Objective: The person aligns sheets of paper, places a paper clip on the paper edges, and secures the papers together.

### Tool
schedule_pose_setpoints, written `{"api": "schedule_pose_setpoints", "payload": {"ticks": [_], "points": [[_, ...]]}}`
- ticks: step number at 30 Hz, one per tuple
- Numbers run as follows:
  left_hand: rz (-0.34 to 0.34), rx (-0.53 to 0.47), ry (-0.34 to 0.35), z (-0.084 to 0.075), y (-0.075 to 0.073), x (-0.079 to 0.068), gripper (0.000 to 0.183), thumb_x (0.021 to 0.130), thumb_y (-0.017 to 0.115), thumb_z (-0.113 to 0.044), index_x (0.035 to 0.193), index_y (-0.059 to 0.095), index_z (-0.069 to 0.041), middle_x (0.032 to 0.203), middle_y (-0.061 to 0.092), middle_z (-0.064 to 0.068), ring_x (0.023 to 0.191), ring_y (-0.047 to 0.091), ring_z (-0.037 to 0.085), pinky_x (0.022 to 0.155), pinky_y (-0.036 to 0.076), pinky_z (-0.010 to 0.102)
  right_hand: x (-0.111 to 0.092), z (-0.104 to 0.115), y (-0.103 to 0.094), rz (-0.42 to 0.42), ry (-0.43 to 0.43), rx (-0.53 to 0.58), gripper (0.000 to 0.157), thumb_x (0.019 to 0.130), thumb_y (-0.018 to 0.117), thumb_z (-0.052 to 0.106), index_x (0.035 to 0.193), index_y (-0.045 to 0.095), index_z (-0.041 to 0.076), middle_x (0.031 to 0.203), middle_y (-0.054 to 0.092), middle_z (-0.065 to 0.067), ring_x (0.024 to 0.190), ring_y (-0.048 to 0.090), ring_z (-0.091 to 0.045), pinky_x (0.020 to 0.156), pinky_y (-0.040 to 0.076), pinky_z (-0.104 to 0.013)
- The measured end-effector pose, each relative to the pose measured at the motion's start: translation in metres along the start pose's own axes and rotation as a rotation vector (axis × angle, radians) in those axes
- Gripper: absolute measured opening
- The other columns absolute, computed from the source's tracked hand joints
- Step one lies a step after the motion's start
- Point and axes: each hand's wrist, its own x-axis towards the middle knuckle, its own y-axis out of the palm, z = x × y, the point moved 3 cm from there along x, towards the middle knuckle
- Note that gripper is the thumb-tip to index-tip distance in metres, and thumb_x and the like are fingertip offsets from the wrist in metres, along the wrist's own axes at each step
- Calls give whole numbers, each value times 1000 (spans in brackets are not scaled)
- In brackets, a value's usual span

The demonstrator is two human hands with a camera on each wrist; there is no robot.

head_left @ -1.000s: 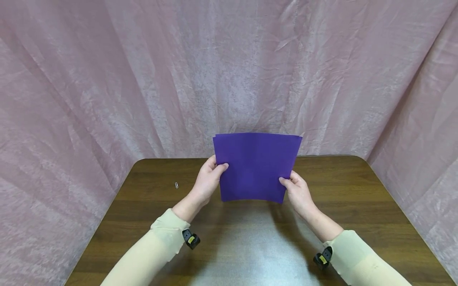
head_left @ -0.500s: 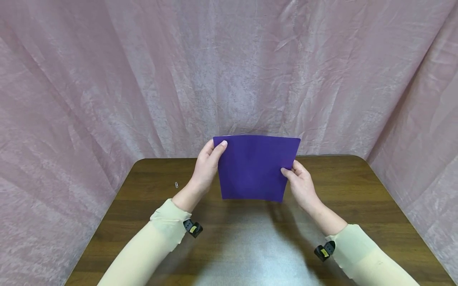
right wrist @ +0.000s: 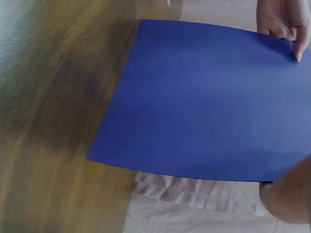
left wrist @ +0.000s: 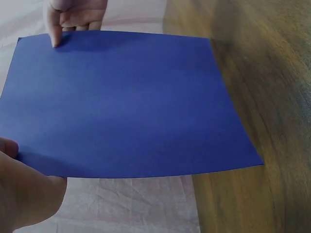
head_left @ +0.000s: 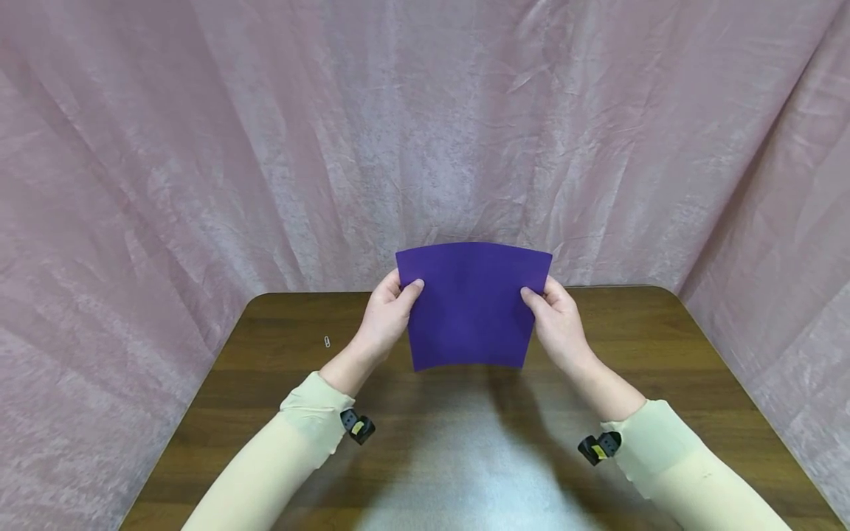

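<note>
Paperclip [head_left: 327,341] lies on wooden table [head_left: 624,339], left of all fingers, apart from them | left hand [head_left: 387,311] pinches one side of purple paper [head_left: 473,310], thumb in front | paper is raised between left and right fingers, slightly bent | right hand [head_left: 556,323] pinches its opposite side

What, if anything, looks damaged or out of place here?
Nothing looks damaged; the purple paper bows slightly between the left hand and right hand. A small paper clip lies apart on the table, possibly stray.
</note>
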Motion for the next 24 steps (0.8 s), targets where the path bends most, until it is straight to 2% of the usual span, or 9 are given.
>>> {"api": "schedule_pose_setpoints", "payload": {"ticks": [3, 5, 7, 9, 12, 14, 17, 21, 24], "points": [[18, -13, 19, 1, 0, 0, 24, 107, 50, -12, 127, 59, -1, 108, 69, 22, 94, 69, 37, 88, 54, 61, 4, 13, 1, -38, -70, -69, 40, 103, 51, 2, 143, 48, 1, 131, 62, -10, 115, 62, -19, 98, 50, -33], [24, -21, 29, 1, 1, 1, 24, 108, 49, -11, 127, 58, 0, 109, 69, 23, 95, 69, 39, 88, 54, 62, 7, 26, 3, -69, -168, -153, 52, 102, 54, 2, 152, 41, 6, 147, 52, -7, 132, 50, -15, 108, 40, -30], [25, -26, 34, 1, 1, 0, 24, 108, 49, -10, 127, 58, 0, 109, 69, 24, 95, 69, 40, 88, 54, 62, 11, 40, 7, -95, -325, -284, 64, 99, 57, 3, 158, 33, 8, 160, 38, -5, 146, 34, -14, 118, 26, -31], [24, -31, 35, 1, 1, 0, 24, 108, 49, -10, 127, 58, 1, 110, 68, 25, 96, 68, 41, 88, 54, 62, 13, 55, 15, -113, -516, -448, 68, 97, 59, 6, 159, 32, 5, 165, 31, -7, 153, 22, -19, 123, 16, -37], [19, -27, 30, 1, 2, 0, 24, 108, 50, -10, 128, 57, 1, 111, 69, 26, 97, 68, 43, 88, 54, 61, 12, 72, 36, -88, -776, -698, 67, 96, 59, 12, 157, 34, 0, 164, 31, -15, 155, 16, -29, 125, 8, -50], [20, -23, 28, 0, 1, 0, 25, 108, 50, -10, 129, 57, 1, 111, 69, 26, 98, 68, 45, 87, 55, 61, 10, 79, 54, -10, -868, -826, 63, 99, 57, 19, 156, 38, 0, 162, 35, -18, 155, 18, -32, 124, 10, -54], [37, -21, 43, 0, 0, 0, 25, 108, 49, -10, 129, 57, 0, 105, 72, 19, 91, 72, 34, 81, 59, 50, 7, 80, 82, 137, -897, -971, 61, 102, 56, 27, 155, 40, 1, 161, 37, -17, 154, 20, -32, 124, 10, -54], [81, -24, 87, 1, -1, -1, 20, 108, 50, -12, 124, 57, -1, 92, 70, 6, 77, 69, 15, 70, 59, 33, 6, 76, 110, 273, -863, -1115, 63, 106, 49, 37, 158, 37, 4, 165, 32, -13, 155, 16, -32, 125, 4, -50], [104, -31, 108, 2, -1, -2, 16, 108, 52, -14, 120, 55, -4, 88, 66, 5, 75, 64, 14, 67, 56, 28, 7, 74, 121, 341, -815, -1152, 63, 109, 40, 44, 158, 37, 5, 165, 31, -11, 156, 14, -30, 125, 0, -49]]}}
